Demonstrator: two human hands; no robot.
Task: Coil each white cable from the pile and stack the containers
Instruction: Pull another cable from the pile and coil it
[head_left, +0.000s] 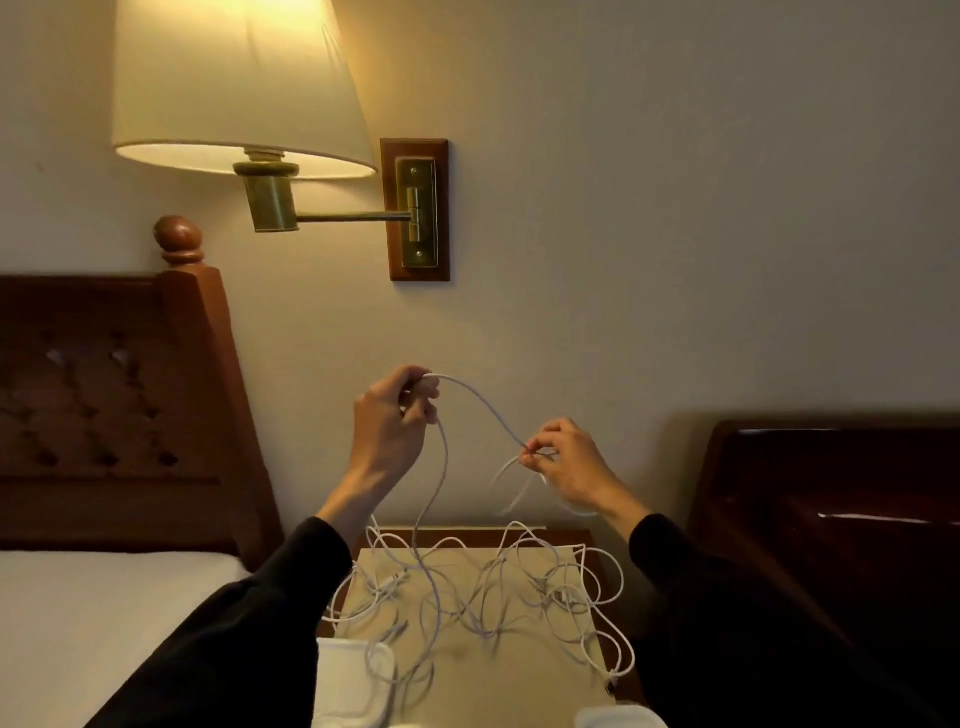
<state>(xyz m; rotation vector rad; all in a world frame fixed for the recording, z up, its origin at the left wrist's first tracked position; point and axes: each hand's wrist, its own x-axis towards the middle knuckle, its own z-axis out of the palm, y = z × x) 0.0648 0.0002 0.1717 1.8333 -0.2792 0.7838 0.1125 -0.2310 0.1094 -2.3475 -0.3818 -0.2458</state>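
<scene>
A tangled pile of white cables lies on a small bedside table. One white cable is lifted out of it and arcs between my two hands, held above the table. My left hand grips it high up, fingers curled round it, and a strand hangs from that hand down to the pile. Lower and to the right, my right hand pinches the cable near its end, where a short loop dangles. A white container sits at the table's front left. Another white container shows at the bottom edge.
A bed with a dark wooden headboard stands on the left. A lit wall lamp on a brass arm hangs above it. Dark wooden furniture stands on the right. The wall is close behind the table.
</scene>
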